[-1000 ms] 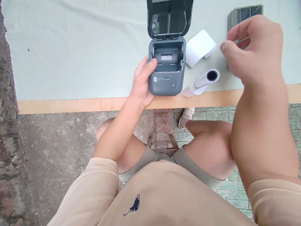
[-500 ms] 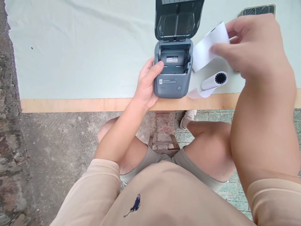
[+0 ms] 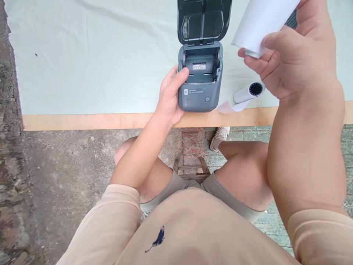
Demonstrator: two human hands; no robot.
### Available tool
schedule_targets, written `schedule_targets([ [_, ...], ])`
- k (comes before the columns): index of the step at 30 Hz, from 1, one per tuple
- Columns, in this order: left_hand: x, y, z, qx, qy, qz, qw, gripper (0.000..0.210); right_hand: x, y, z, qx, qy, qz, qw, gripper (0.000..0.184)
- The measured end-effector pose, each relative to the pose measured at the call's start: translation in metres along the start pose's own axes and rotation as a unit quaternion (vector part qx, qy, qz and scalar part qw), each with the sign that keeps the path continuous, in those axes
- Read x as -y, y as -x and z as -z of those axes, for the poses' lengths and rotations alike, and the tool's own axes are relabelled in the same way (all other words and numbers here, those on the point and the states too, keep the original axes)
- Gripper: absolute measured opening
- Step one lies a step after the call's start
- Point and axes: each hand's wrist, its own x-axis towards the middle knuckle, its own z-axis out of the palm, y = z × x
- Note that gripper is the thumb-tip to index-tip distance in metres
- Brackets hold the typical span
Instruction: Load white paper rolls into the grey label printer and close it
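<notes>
My left hand (image 3: 171, 92) grips the left side of a dark grey label printer (image 3: 199, 96), its thumb over the rim of the paper bay. The printer's dark lid (image 3: 204, 22) stands raised, and no roll sits in the bay. Up at the right, my right hand (image 3: 289, 55) is closed around a white paper roll (image 3: 264, 24), thumb on the near side and fingers beneath. The top of that roll runs out of view. Below it, a second white roll (image 3: 244, 94) with a black toothed core lies on the table, its paper partly unwound.
A pale cloth (image 3: 96, 62) covers the table, with a bare wooden edge (image 3: 96, 121) in front. A dark phone-like object (image 3: 292, 20) is mostly hidden behind my right hand. Under the table edge are my legs and a wooden stool (image 3: 190, 167).
My right hand has lifted the paper roll up and away from the printer, toward the top of the view. The printer stays in my left hand, shifted slightly left in the view.
</notes>
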Motion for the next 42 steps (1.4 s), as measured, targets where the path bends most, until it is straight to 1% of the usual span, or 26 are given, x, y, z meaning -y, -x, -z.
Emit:
schedule_targets([
  [2,0.000,0.000,0.000,-0.002,-0.001,0.001,1.000,0.024,0.003,0.003,-0.003,0.023,0.017,0.011,1.000,0.039],
  [4,0.000,0.000,-0.001,-0.002,-0.002,0.002,1.000,0.023,0.006,0.006,-0.005,0.039,0.033,0.041,0.998,0.038],
  [7,-0.001,0.001,-0.002,-0.002,-0.001,0.000,1.000,0.022,0.012,0.013,-0.006,0.030,0.072,0.094,0.993,0.043],
  [9,-0.001,0.001,-0.003,-0.006,-0.008,-0.003,1.000,0.024,0.021,0.020,-0.008,0.041,0.102,0.117,0.987,0.042],
  [11,0.000,0.001,-0.004,-0.017,-0.021,-0.004,1.000,0.025,0.032,0.028,-0.011,0.098,0.124,0.123,0.980,0.035],
  [13,0.001,0.001,-0.005,-0.039,-0.034,-0.012,0.999,0.025,0.044,0.034,-0.017,0.192,0.155,0.113,0.963,0.028],
  [15,0.003,0.001,-0.007,-0.059,-0.047,-0.022,0.997,0.025,0.052,0.035,-0.024,0.273,0.220,0.100,0.931,0.023],
  [16,0.003,0.002,-0.007,-0.063,-0.054,-0.028,0.996,0.026,0.054,0.035,-0.028,0.299,0.269,0.097,0.910,0.021],
  [17,0.003,0.002,-0.007,-0.061,-0.061,-0.034,0.996,0.028,0.055,0.034,-0.031,0.309,0.324,0.095,0.889,0.020],
  [18,0.004,0.003,-0.008,-0.054,-0.066,-0.039,0.996,0.031,0.054,0.032,-0.033,0.303,0.374,0.096,0.871,0.019],
  [19,0.003,0.003,-0.008,-0.043,-0.070,-0.042,0.996,0.032,0.053,0.030,-0.034,0.285,0.415,0.098,0.859,0.020],
  [21,0.003,0.004,-0.008,-0.021,-0.077,-0.042,0.996,0.030,0.048,0.026,-0.036,0.236,0.462,0.104,0.848,0.023],
  [23,0.002,0.004,-0.007,-0.007,-0.075,-0.038,0.996,0.028,0.043,0.025,-0.037,0.188,0.496,0.114,0.840,0.029],
  [24,0.002,0.004,-0.007,-0.005,-0.072,-0.037,0.997,0.028,0.041,0.025,-0.038,0.171,0.522,0.117,0.828,0.032],
  [25,0.002,0.005,-0.007,-0.007,-0.069,-0.036,0.997,0.030,0.040,0.025,-0.039,0.156,0.554,0.119,0.809,0.034],
  [27,0.002,0.005,-0.008,-0.009,-0.062,-0.035,0.997,0.032,0.038,0.025,-0.043,0.139,0.615,0.115,0.767,0.035],
  [28,0.002,0.005,-0.008,-0.008,-0.059,-0.033,0.998,0.031,0.038,0.026,-0.045,0.137,0.637,0.110,0.751,0.034],
  [29,0.002,0.005,-0.008,-0.006,-0.054,-0.034,0.998,0.029,0.038,0.026,-0.047,0.139,0.650,0.105,0.740,0.033],
  [30,0.002,0.006,-0.009,-0.002,-0.048,-0.036,0.998,0.024,0.038,0.026,-0.048,0.143,0.655,0.101,0.735,0.032],
  [32,0.001,0.007,-0.011,0.001,-0.035,-0.039,0.999,0.016,0.038,0.026,-0.050,0.155,0.648,0.095,0.740,0.033],
  [33,0.000,0.008,-0.012,-0.003,-0.029,-0.037,0.999,0.015,0.038,0.025,-0.050,0.158,0.639,0.091,0.747,0.034],
  [37,-0.002,0.009,-0.014,-0.023,-0.010,-0.022,0.999,0.017,0.034,0.023,-0.048,0.162,0.588,0.078,0.788,0.037],
  [42,0.000,0.007,-0.012,-0.037,-0.012,-0.022,0.999,0.020,0.029,0.026,-0.045,0.169,0.542,0.085,0.819,0.036],
])
